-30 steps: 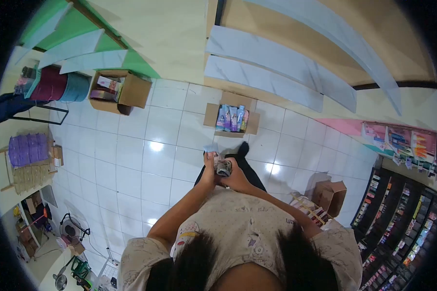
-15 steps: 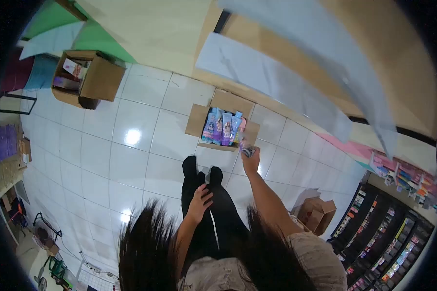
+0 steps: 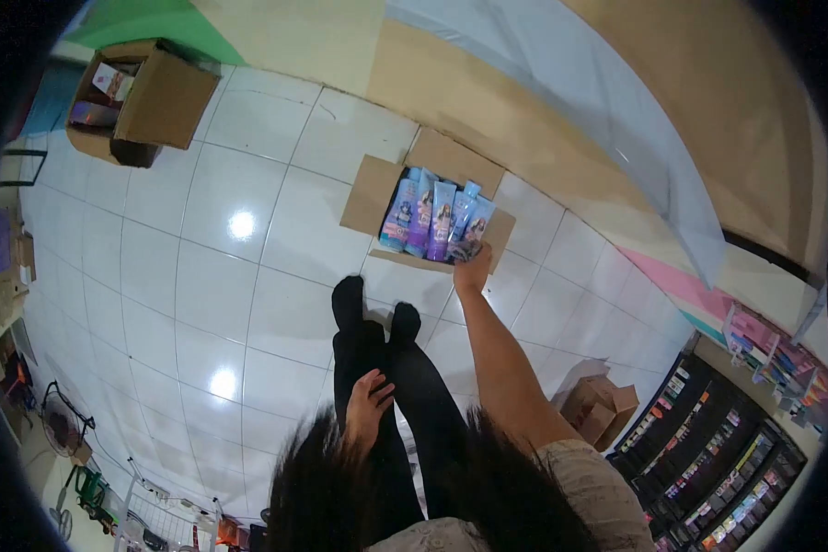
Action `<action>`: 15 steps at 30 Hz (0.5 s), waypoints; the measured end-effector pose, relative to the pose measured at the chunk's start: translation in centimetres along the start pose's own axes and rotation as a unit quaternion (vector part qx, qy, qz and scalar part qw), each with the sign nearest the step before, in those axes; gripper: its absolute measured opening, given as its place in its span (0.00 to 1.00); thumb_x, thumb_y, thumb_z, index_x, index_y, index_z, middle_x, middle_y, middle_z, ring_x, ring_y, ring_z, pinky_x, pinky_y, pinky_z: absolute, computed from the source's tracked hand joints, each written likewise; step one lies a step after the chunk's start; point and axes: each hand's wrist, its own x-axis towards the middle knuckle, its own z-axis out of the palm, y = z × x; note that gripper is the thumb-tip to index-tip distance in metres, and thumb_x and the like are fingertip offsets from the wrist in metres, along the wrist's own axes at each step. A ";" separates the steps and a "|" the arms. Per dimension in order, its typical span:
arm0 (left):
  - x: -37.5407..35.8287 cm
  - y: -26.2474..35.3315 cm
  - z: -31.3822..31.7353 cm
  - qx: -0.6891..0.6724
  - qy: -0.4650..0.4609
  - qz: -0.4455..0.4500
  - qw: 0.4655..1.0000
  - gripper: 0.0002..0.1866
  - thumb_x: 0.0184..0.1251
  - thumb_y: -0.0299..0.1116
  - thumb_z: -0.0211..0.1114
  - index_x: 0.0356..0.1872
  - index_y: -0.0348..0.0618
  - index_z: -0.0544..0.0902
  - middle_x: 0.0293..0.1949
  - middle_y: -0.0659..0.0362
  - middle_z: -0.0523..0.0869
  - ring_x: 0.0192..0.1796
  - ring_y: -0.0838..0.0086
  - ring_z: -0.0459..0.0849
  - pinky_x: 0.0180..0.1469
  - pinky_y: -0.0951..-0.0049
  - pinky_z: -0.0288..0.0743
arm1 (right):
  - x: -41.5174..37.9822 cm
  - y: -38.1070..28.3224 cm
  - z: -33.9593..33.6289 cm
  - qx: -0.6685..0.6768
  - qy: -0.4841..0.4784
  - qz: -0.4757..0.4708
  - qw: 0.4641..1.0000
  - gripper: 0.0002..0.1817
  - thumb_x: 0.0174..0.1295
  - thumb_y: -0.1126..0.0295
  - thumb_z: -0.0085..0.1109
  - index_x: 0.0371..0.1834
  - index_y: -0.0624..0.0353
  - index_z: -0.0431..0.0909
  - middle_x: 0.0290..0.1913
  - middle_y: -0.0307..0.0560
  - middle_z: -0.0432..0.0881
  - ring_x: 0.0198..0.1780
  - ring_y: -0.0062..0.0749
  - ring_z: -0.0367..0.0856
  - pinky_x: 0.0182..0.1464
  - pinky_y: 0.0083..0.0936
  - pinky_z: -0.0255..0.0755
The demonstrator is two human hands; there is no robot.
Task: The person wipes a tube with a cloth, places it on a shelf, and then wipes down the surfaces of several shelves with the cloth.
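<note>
Greyish item (image 3: 464, 250), details unclear: grasped by right hand (image 3: 472, 270), at open cardboard box (image 3: 366, 195)'s five-o'clock corner, beside blue-and-purple tubes (image 3: 440, 221). Left hand (image 3: 368, 405): released, fingers parted, seven o'clock. Second carton (image 3: 170, 97): ten o'clock, on white tiles (image 3: 276, 294).

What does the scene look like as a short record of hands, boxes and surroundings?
right hand: at the near right edge of the box, on a grey item too unclear to name
left hand: fingers spread, by the legs, holding nothing visible
box: on the tiled floor, flaps out
box contents: blue and purple tubes, side by side
other boxes: left carton, open, with items inside; right carton, inside unclear
far right: dark rack with small goods
</note>
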 end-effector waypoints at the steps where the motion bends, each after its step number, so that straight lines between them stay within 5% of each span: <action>1: 0.0 -0.3 -0.2 -0.005 -0.008 -0.004 1.000 0.25 0.71 0.48 0.57 0.61 0.44 0.71 0.58 0.52 0.74 0.60 0.61 0.74 0.64 0.58 0.65 | -0.2 -0.3 -0.4 -0.007 -0.008 0.007 1.000 0.31 0.49 0.74 0.66 0.58 0.60 0.66 0.55 0.60 0.74 0.57 0.56 0.74 0.59 0.43 0.69; 4: -0.8 -0.3 -0.3 -0.023 -0.025 -0.005 0.999 0.20 0.71 0.46 0.57 0.55 0.45 0.75 0.54 0.54 0.78 0.57 0.62 0.77 0.62 0.59 0.67 | -0.1 1.0 -1.5 -0.009 -0.035 -0.052 0.998 0.30 0.52 0.72 0.65 0.60 0.59 0.65 0.53 0.60 0.76 0.55 0.57 0.76 0.57 0.43 0.70; 7: -3.2 0.4 -0.3 -0.064 -0.028 -0.002 0.998 0.17 0.71 0.45 0.56 0.51 0.46 0.77 0.51 0.55 0.80 0.55 0.63 0.78 0.61 0.60 0.68 | -0.4 1.9 -3.1 0.068 -0.090 0.077 0.991 0.29 0.55 0.69 0.64 0.60 0.58 0.65 0.49 0.60 0.80 0.53 0.57 0.79 0.55 0.42 0.73; 10: -6.1 1.5 -1.6 -0.119 -0.049 0.015 0.992 0.16 0.71 0.44 0.56 0.51 0.46 0.77 0.52 0.55 0.80 0.55 0.63 0.78 0.61 0.60 0.68 | -3.3 0.8 -5.7 0.096 -0.062 0.101 0.988 0.26 0.58 0.66 0.63 0.58 0.60 0.66 0.45 0.62 0.82 0.50 0.58 0.81 0.54 0.43 0.74; 12: -8.2 2.9 -2.2 -0.147 -0.063 0.029 0.987 0.16 0.72 0.45 0.55 0.52 0.46 0.77 0.53 0.56 0.80 0.55 0.64 0.78 0.60 0.60 0.69 | -5.0 -0.8 -7.8 -0.052 -0.091 0.104 0.989 0.26 0.53 0.64 0.64 0.52 0.65 0.68 0.44 0.68 0.81 0.49 0.61 0.81 0.53 0.46 0.74; 15: -12.7 6.3 -2.7 -0.173 -0.052 0.065 0.981 0.19 0.73 0.44 0.51 0.58 0.46 0.72 0.53 0.56 0.78 0.54 0.64 0.77 0.57 0.60 0.72 | -7.1 -2.1 -9.8 -0.072 -0.091 0.068 0.991 0.27 0.50 0.61 0.67 0.48 0.67 0.71 0.41 0.67 0.81 0.47 0.60 0.81 0.50 0.47 0.75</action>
